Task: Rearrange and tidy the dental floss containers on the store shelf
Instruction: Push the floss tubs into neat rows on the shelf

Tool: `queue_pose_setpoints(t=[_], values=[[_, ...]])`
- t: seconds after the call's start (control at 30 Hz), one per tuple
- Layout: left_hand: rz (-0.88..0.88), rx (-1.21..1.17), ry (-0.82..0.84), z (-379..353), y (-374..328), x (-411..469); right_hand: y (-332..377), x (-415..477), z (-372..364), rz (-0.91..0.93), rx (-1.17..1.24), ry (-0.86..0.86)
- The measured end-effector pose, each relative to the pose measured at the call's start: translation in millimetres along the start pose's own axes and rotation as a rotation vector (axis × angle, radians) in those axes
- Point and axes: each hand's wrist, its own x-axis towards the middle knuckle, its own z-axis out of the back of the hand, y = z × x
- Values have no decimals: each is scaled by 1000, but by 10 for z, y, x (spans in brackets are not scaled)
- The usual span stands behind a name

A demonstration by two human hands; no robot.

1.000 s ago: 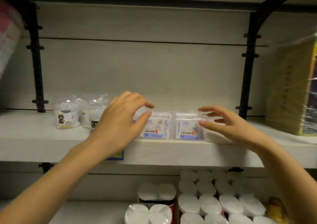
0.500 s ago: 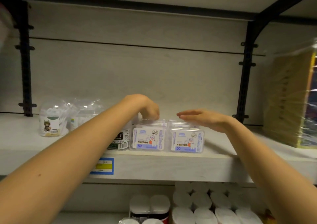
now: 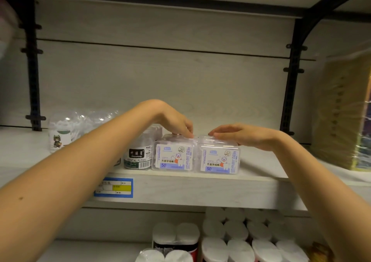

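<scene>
Fingers of left hand (image 3: 175, 121) curl onto one floss box (image 3: 173, 158) (labelled 50); flat right hand (image 3: 242, 136) covers its twin (image 3: 219, 161).

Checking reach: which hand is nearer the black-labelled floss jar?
Left. The left hand touches the left box beside the jar; the right hand rests on the right box, farther away.

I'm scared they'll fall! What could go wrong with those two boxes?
The left box and right box sit near the shelf edge, so a forward nudge from the left hand or right hand resting on top might drop them. Pushing the left box sideways could knock the round floss jar beside it.
</scene>
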Motion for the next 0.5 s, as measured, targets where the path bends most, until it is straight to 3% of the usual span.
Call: queue_pose_setpoints(t=[0.5], values=[[30, -19, 5, -40, -35, -105, 77, -69, -77, 12, -41, 22]])
